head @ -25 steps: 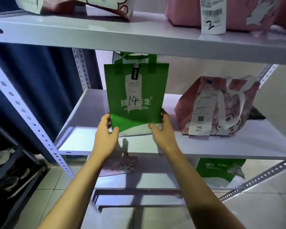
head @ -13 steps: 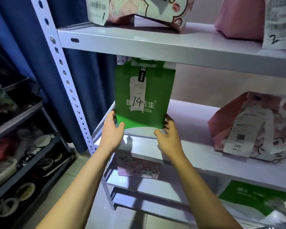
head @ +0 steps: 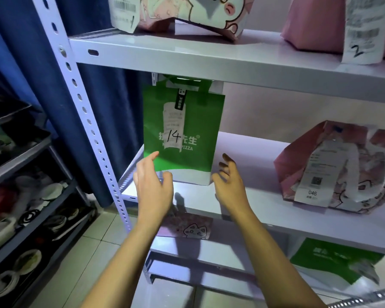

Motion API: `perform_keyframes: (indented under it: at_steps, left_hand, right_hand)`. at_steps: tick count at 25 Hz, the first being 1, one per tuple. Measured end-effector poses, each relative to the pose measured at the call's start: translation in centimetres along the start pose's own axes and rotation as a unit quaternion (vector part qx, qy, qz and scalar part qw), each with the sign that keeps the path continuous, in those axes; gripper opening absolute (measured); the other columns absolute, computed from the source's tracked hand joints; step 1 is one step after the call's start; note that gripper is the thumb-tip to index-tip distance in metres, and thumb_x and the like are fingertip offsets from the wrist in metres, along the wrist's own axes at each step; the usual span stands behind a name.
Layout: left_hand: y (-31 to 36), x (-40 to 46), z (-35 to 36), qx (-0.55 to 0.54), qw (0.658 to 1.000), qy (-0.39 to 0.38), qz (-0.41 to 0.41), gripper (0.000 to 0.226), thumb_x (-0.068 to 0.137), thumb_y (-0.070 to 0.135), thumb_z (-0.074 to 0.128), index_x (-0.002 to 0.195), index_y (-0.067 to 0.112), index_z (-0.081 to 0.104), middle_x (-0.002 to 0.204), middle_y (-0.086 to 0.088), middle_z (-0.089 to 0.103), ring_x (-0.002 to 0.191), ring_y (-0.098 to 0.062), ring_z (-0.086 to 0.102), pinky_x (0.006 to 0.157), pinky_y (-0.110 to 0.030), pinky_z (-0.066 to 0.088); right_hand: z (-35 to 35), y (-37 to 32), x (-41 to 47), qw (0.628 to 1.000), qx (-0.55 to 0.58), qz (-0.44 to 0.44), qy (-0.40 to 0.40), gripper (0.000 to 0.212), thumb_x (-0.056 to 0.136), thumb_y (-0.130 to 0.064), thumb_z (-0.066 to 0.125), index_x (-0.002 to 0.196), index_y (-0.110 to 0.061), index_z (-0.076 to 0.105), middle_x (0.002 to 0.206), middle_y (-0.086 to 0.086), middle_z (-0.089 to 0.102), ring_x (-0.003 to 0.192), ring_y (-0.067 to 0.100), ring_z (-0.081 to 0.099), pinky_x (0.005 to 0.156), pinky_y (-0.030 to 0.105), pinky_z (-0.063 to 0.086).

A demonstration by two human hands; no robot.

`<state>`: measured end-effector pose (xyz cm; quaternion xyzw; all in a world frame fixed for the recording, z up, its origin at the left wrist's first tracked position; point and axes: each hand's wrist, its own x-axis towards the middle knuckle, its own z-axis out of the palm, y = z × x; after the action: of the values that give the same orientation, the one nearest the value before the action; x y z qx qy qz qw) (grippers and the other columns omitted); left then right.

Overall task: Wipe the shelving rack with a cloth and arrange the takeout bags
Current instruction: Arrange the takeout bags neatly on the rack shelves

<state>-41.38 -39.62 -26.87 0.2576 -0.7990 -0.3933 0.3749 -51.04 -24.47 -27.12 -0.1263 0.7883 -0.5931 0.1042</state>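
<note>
Head view: we look forward and down at a pale shelving rack (head: 209,61) with both of our bare arms reaching in.
Green bag: a green takeout bag (head: 182,132) stands upright at the left end of the middle shelf (head: 249,196), its handles up under the shelf above; a white receipt with "14" written on it hangs down its front.
Left hand: our left hand (head: 152,183) is by the bag's lower left corner, fingers relaxed and spread, gripping nothing; we cannot tell whether the fingertips touch the bag.
Right hand: our right hand (head: 228,178) is by the bag's lower right corner, fingers loosely curled and apart, holding nothing; contact with the bag is not clear.
Pink bag: a pink cartoon-print bag (head: 342,165) sits at the right of the same shelf, well apart from the green one, with a receipt reading "046".
Top shelf: we see a cartoon bag (head: 187,12) with a slip marked "1", and at the right another pink bag (head: 316,23) with a slip marked "2".
Lower shelf: a small pink cat-print bag (head: 187,227) lies below our hands; a second green bag (head: 333,261) lies at the right.
Left side: a blue curtain (head: 27,74) hangs behind the rack post, and a dark rack (head: 20,185) holds dishes.
</note>
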Motion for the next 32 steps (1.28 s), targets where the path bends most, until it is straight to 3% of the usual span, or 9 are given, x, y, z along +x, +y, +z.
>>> perform_keyframes:
  at_steps: [2,5,7,10,14,19,23,29,32]
  left_hand:
    - [1.6,-2.1,1.7,-0.023,0.999,-0.029,0.028,0.043,0.09,0.007,0.052,0.13,0.021,0.051,0.125,0.002,0.05,0.117,-0.02,0.044,0.089,-0.013,0.03]
    - [4.0,-4.6,5.3,-0.071,0.989,-0.125,0.038,0.039,0.091,0.006,0.052,0.127,0.021,0.053,0.123,0.002,0.053,0.116,-0.016,0.047,0.092,-0.017,0.036]
    - [5.5,-5.7,7.5,-0.103,0.978,-0.179,0.042,0.038,0.092,0.004,0.052,0.127,0.019,0.054,0.126,-0.001,0.054,0.113,-0.012,0.049,0.085,-0.004,0.035]
    - [7.6,-7.5,10.5,-0.135,0.962,-0.235,0.039,0.035,0.094,0.01,0.055,0.127,0.021,0.055,0.128,0.002,0.057,0.115,-0.01,0.053,0.083,0.001,0.037]
    - [9.7,-9.7,14.0,-0.144,0.948,-0.283,0.025,0.034,0.096,0.017,0.055,0.129,0.027,0.054,0.132,0.006,0.057,0.118,-0.012,0.055,0.091,-0.021,0.044]
    - [13.0,-10.4,18.8,-0.141,0.946,-0.292,-0.019,0.035,0.098,0.015,0.054,0.131,0.028,0.051,0.132,0.006,0.059,0.116,-0.015,0.057,0.092,-0.027,0.045]
    - [15.0,-10.7,21.9,-0.149,0.941,-0.297,-0.06,0.037,0.1,0.018,0.052,0.136,0.026,0.046,0.131,0.008,0.057,0.11,-0.012,0.058,0.088,-0.024,0.051]
    - [16.7,-11.5,25.1,-0.152,0.941,-0.292,-0.078,0.042,0.098,0.01,0.052,0.135,0.026,0.046,0.116,0.018,0.061,0.092,0.013,0.06,0.062,-0.002,0.048]
    - [18.6,-12.2,27.2,-0.145,0.938,-0.306,-0.073,0.043,0.097,0.012,0.053,0.137,0.027,0.045,0.118,0.016,0.062,0.103,0.0,0.062,0.068,-0.007,0.051]
  right_hand:
    - [-2.0,0.8,-0.6,0.999,0.002,0.005,0.04,0.058,0.095,-0.014,0.055,0.147,-0.034,0.041,0.136,-0.009,0.054,0.122,0.011,0.053,0.098,0.039,0.053]
    - [-6.4,2.0,-1.9,0.995,0.014,0.015,0.096,0.042,0.095,-0.005,0.053,0.133,-0.022,0.057,0.108,-0.007,0.06,0.093,0.007,0.057,0.08,0.014,0.043]
    - [-9.6,2.8,-3.0,0.99,0.013,0.011,0.138,0.029,0.096,-0.001,0.056,0.12,-0.016,0.063,0.1,-0.008,0.065,0.088,0.009,0.06,0.076,0.009,0.046]
    - [-14.3,4.0,-4.9,0.979,0.017,0.003,0.205,0.019,0.097,-0.005,0.059,0.11,-0.016,0.068,0.1,-0.005,0.072,0.087,0.009,0.065,0.078,0.012,0.051]
    - [-20.1,6.1,-6.2,0.961,0.021,0.014,0.276,0.019,0.099,-0.009,0.059,0.11,-0.019,0.069,0.1,-0.005,0.074,0.094,0.01,0.069,0.085,0.029,0.058]
    - [-27.7,8.2,-5.0,0.919,0.027,0.025,0.394,0.034,0.098,-0.02,0.063,0.126,-0.036,0.052,0.115,-0.011,0.062,0.1,0.004,0.061,0.079,0.02,0.052]
    - [-32.9,10.0,-2.5,0.952,0.005,0.047,0.301,0.063,0.096,-0.035,0.065,0.151,-0.036,0.033,0.134,-0.014,0.045,0.121,0.007,0.048,0.099,0.033,0.044]
    - [-36.4,12.0,-0.9,0.968,0.005,0.021,0.249,0.053,0.094,-0.035,0.067,0.142,-0.037,0.044,0.133,-0.013,0.053,0.12,0.007,0.049,0.096,0.029,0.042]
    - [-39.2,12.6,-0.6,0.966,0.023,0.026,0.256,0.054,0.095,-0.032,0.067,0.144,-0.031,0.045,0.139,-0.008,0.056,0.125,0.012,0.052,0.102,0.035,0.047]
